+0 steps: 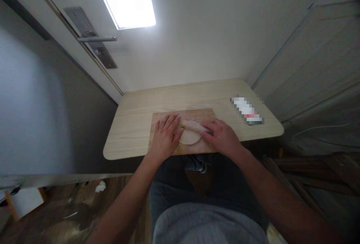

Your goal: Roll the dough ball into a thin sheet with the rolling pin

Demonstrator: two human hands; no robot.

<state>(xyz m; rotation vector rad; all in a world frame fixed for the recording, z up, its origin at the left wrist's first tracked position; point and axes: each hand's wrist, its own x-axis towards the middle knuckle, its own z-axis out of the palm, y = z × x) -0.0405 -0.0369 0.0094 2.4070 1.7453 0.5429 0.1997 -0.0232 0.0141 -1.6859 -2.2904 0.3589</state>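
Pale door [182,49], its lever handle [97,39] at upper left, backs a light wood tabletop [135,124]. Left of centre, I see the left hand [165,137] laid nearly flat, fingers slightly apart, thumb touching a round of dough [189,136] on the wooden board [197,113]. That dough looks soft, light and easily stretched; I'd lift it by its near rim on flat fingers. Across it lies a floured rod [194,125], probably a rolling pin. Right of centre, the right hand [223,135] curls over the rod's end; how firmly, I can't tell.
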